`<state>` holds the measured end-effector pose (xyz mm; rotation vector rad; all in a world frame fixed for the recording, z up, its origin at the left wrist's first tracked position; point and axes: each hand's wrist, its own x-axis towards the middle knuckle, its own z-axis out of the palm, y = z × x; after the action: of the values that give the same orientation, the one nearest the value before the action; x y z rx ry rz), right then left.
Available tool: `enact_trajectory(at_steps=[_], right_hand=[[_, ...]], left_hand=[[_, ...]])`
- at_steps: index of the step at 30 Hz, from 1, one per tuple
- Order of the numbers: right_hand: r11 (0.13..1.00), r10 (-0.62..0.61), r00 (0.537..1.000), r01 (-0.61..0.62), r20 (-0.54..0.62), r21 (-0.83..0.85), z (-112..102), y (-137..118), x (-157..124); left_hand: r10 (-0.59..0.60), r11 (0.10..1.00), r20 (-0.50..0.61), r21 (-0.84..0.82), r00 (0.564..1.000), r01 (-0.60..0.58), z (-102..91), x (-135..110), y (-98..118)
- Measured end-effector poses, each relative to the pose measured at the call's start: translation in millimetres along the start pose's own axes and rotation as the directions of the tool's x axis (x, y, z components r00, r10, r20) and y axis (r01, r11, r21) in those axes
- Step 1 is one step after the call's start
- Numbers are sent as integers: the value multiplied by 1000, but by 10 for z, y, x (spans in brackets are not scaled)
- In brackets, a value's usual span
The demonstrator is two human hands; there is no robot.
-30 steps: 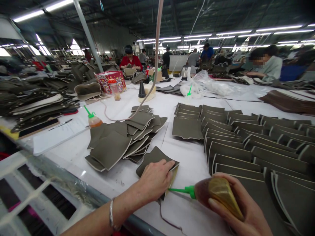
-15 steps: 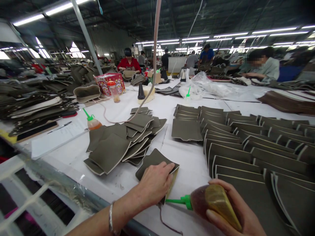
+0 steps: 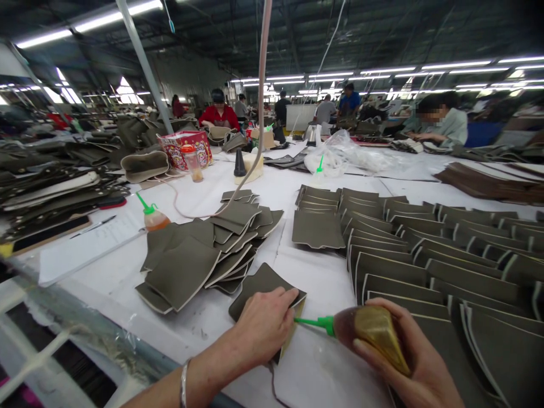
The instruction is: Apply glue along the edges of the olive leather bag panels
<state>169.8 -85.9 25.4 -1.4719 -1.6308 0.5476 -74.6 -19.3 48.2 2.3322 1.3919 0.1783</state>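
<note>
Olive piece pinned on white table, strip-lit hall.

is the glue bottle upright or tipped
Tipped: glue bottle lies almost level in the right hand, green nozzle toward the dark piece.

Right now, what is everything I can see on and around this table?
glue bottle: one, amber with green nozzle, held at the near edge
dark piece: one, olive-grey, near edge, centre
loose pile: many pieces, olive-grey, centre-left
rows of pieces: many, olive-grey, right side
spare bottle: one, orange, left of the pile
hose: one, pinkish, hanging from above
red box: one, patterned, far side
table: one, white, beneath everything
workers: several, far background
left hand: one, bracelet, resting on the dark piece
right hand: one, grip round the glue bottle
</note>
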Motion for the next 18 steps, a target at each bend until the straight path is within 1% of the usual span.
enact_trajectory(at_steps=[3,5,7,10,12,16,18], right_hand=[[998,-45,991,39,-123,-54,-13,-19,121],[997,-50,984,39,-169,-69,-16,-18,138],[996,-46,987,34,-152,-77,-19,2,106],[997,-32,998,29,-48,-72,-31,41,48],[997,-35,999,33,-23,-70,-38,45,57],[994,-53,988,38,-148,-102,-41,4,142],[993,-66,986,50,-150,-110,-33,-9,129]], left_hand=[[1,1000,3,-7,1000,-1,1,9,-2],[2,1000,7,-6,1000,-2,-6,15,1],[0,1000,12,-10,1000,0,-17,20,7],[5,1000,21,-14,1000,-4,-34,24,15],[10,1000,22,-12,1000,-10,-38,24,18],[15,1000,13,-20,1000,-15,-27,26,11],[20,999,12,-26,1000,-19,-22,28,5]])
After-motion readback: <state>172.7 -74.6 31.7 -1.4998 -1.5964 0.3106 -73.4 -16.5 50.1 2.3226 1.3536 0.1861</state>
